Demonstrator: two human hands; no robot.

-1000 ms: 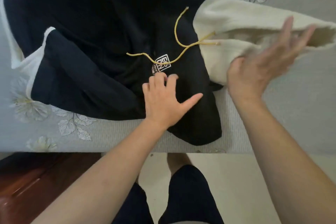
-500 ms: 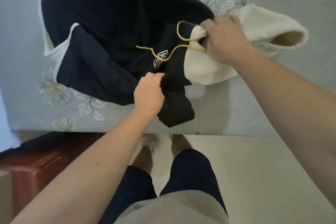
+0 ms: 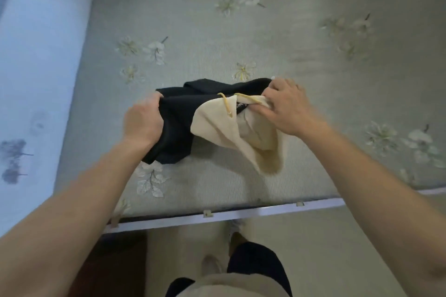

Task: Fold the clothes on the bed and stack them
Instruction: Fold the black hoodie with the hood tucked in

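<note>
Hoodie [image 3: 178,125] now bunches near the bed's [image 3: 217,31] front edge, no longer spread flat; left hand [image 3: 143,123] grasps its black side, right hand [image 3: 289,108] clutches the cream sleeve [image 3: 217,128] and yellow drawstring [image 3: 226,106].

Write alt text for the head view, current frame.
Two hands grip a bunched black-and-cream hoodie over a grey floral bedspread. The left hand holds the black side; the right hand pinches the cream part by a yellow drawstring.

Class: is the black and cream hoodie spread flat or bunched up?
Bunched up: the hoodie is gathered between the left hand and right hand, cream sleeve loose.
</note>
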